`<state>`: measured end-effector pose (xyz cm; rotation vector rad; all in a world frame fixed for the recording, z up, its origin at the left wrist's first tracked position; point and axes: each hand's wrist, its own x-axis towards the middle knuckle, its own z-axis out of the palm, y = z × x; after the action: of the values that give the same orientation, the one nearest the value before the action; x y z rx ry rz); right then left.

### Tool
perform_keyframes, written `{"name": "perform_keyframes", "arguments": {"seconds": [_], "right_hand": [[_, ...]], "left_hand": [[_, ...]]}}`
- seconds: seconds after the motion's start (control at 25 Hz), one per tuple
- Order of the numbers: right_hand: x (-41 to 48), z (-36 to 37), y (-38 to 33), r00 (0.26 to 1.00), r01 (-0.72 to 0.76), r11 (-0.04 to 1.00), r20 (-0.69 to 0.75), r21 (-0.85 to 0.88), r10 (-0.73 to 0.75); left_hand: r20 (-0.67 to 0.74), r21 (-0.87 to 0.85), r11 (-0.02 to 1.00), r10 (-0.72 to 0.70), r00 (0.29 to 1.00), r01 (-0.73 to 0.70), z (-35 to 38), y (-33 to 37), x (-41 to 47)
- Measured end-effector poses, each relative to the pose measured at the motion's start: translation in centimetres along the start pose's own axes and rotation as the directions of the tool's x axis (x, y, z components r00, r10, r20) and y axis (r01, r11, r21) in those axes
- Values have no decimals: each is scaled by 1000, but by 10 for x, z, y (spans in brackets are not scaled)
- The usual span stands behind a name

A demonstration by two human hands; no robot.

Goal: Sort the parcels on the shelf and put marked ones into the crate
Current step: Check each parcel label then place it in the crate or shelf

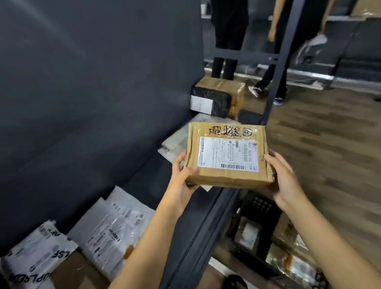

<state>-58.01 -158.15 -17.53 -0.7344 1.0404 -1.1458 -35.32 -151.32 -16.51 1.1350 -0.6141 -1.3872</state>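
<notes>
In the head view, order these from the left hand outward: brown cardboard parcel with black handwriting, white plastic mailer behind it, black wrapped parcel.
1. Brown cardboard parcel: gripped by the left hand.
2. White plastic mailer: on the shelf, just beyond.
3. Black wrapped parcel: shelf's far end.

Parcel depot: labelled parcels [114,232] line a metal shelf [140,182].

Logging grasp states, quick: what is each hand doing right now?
Left hand: holds the left end of the marked cardboard parcel, thumb on top.
Right hand: holds the same parcel at its right end.
</notes>
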Motion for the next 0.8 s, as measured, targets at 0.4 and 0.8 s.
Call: {"name": "perform_keyframes", "arguments": {"seconds": [0.4, 0.8], "right_hand": [[-53, -160, 4, 933, -29, 999, -356, 46, 43], [-39, -225, 17, 908, -173, 983, -376, 60, 183]], "left_hand": [[282, 172, 955, -282, 917, 241, 108, -112, 33], [176, 215, 908, -398, 900, 360, 147, -169, 43]]}}
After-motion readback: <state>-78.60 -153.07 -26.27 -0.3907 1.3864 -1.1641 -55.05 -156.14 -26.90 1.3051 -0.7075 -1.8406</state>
